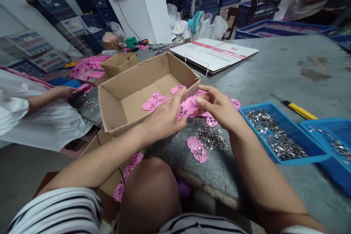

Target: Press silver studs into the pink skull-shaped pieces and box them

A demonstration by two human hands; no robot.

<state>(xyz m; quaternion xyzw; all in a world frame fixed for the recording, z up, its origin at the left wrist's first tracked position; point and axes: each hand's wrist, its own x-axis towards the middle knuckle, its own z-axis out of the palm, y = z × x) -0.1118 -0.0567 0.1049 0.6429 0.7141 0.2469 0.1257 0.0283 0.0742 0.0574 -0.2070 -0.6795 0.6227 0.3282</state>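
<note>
My left hand [166, 117] grips one side of a pink plastic piece [189, 105] with a scalloped outline and small dark holes or fittings. My right hand [218, 108] pinches the same piece from the other side, thumb and fingers close together. It is held just outside the near right corner of an open cardboard box [109, 113], in which similar pink pieces [155, 101] lie. Below my hands, a heap of small shiny metal parts [211, 137] sits on the table. Beside that heap lies another pink piece [196, 149], flat.
Blue trays [285, 161] of small metal parts stand at right, with a yellow-handled tool [301, 110] behind. A flattened white carton [219, 53] and a wire stand [196, 66] lie beyond the box. At left, a co-worker's hand [63, 92] holds a pink piece.
</note>
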